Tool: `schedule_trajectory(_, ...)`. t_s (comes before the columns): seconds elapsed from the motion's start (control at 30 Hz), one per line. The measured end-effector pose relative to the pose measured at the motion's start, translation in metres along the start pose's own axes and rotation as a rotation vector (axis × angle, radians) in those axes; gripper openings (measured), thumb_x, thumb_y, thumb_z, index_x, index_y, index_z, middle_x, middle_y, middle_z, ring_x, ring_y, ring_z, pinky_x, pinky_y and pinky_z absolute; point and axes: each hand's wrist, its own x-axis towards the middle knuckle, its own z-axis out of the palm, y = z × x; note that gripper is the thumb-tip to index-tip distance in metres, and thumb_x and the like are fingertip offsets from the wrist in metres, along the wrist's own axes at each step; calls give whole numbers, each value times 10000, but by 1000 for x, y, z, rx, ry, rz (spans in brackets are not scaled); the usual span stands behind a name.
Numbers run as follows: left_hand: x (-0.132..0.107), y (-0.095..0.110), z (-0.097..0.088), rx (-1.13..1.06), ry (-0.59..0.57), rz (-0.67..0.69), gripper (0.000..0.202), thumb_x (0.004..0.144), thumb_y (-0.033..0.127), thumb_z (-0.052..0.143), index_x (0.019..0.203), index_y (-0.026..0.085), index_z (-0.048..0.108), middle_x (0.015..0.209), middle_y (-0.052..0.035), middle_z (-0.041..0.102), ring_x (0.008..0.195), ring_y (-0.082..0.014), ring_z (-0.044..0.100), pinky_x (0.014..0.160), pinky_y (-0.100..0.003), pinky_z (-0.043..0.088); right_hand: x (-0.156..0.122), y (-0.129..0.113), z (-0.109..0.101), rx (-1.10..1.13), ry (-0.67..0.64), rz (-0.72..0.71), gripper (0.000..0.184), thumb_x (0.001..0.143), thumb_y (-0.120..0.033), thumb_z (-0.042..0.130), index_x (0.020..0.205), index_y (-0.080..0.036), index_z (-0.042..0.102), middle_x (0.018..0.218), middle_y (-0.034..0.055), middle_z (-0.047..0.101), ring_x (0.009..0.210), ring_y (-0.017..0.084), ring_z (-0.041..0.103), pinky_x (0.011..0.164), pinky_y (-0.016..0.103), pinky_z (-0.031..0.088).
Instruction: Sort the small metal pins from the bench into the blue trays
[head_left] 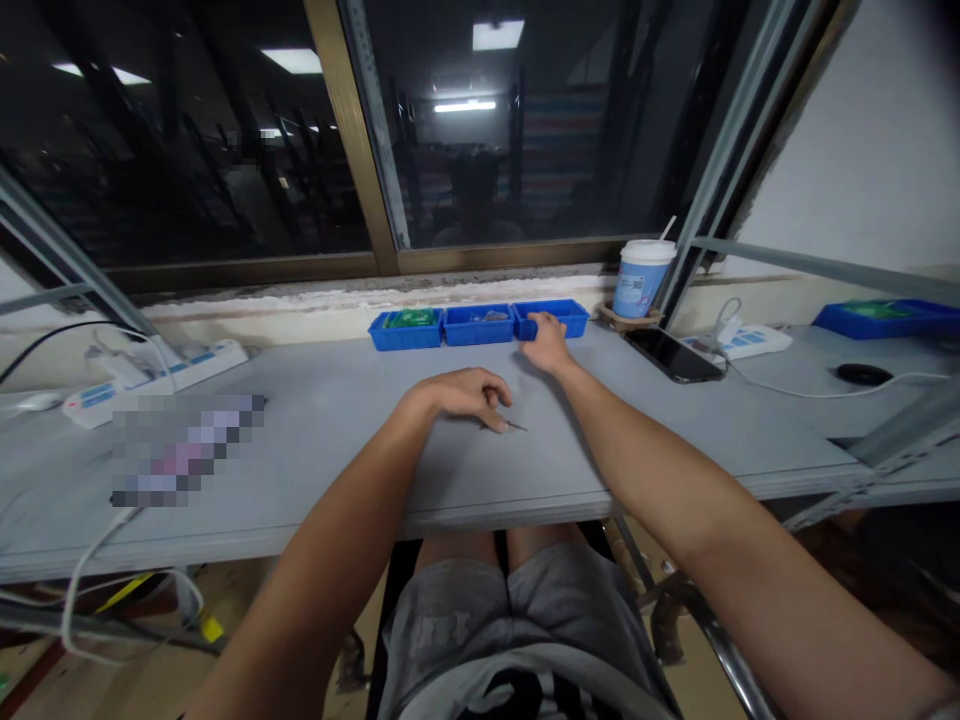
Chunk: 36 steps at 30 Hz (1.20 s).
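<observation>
1. Blue bin [574,317] — right hand [547,342] at its near left side, fingers' grip unclear
2. Thin piece [517,427] — right of left hand [471,393], at thumb tip, long axis crosswise over worktop [322,400]; fingers half curled, pinch unclear

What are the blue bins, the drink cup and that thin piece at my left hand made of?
Blue bins: probably molded plastic, with a mild sheen and even color. Drink cup: likely paper, judging by its printed blue side; the smooth white lid looks like plastic. Thin piece at your left hand: perhaps metal, being dark and slender, but too small to tell.
</observation>
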Motion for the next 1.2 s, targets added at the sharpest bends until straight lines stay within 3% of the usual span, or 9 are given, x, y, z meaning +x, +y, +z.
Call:
schedule_trajectory(0.2, 4, 7, 6, -13, -6, 25, 126, 606, 178, 776, 721, 225, 752, 646, 21, 657, 604, -119, 559, 587, -229, 387, -2, -11, -3, 8, 101, 90, 473, 705, -188, 596, 1176, -151, 584, 1299, 175, 513, 1255, 316, 404, 1082, 493, 316)
schedule_trajectory(0.4, 8, -9, 1, 78, 147, -9, 110, 677, 113, 696, 689, 211, 745, 580, 24, 650, 575, -126, 558, 630, -258, 420, -8, -23, -9, 7, 36, 67, 388, 712, -168, 603, 1096, -151, 649, 1224, 151, 583, 1197, 292, 465, 1055, 452, 364)
schedule_trajectory(0.5, 11, -25, -3, 119, 291, -72, 138, 712, 95, 647, 704, 191, 745, 631, -4, 687, 620, -142, 598, 665, -271, 450, -13, -32, -11, 62, -72, 7, 292, 732, -155, 605, 1011, -151, 689, 1113, 119, 665, 1092, 250, 562, 995, 401, 422)
schedule_trajectory(0.6, 15, -38, -6, 129, 430, -172, 155, 711, 82, 620, 693, 177, 741, 678, -34, 716, 693, -166, 645, 713, -281, 486, -20, -42, -11, 162, -312, -92, 218, 752, -200, 646, 955, -167, 715, 979, 74, 723, 908, 200, 638, 882, 340, 469)
schedule_trajectory(0.7, 18, -44, -7, 119, 482, -222, 198, 688, 55, 584, 690, 172, 744, 707, -43, 732, 742, -176, 668, 771, -288, 513, -27, -50, -9, 173, -513, -192, 174, 737, -238, 693, 896, -187, 742, 938, 52, 743, 863, 191, 656, 803, 296, 469)
schedule_trajectory(0.93, 21, -45, -4, 75, 513, -207, 239, 660, 33, 543, 659, 170, 739, 696, -47, 733, 724, -185, 673, 792, -308, 529, -28, -51, -1, 92, -538, -257, 117, 731, -124, 623, 656, -180, 694, 708, 9, 694, 684, 143, 586, 675, 257, 415)
schedule_trajectory(1.2, 21, -43, -2, 127, 520, -209, 225, 695, 51, 533, 693, 173, 722, 738, -45, 741, 777, -183, 675, 792, -286, 508, -29, -52, -6, 175, -598, -212, 100, 719, -122, 595, 672, -174, 666, 698, -11, 672, 676, 129, 562, 669, 248, 400)
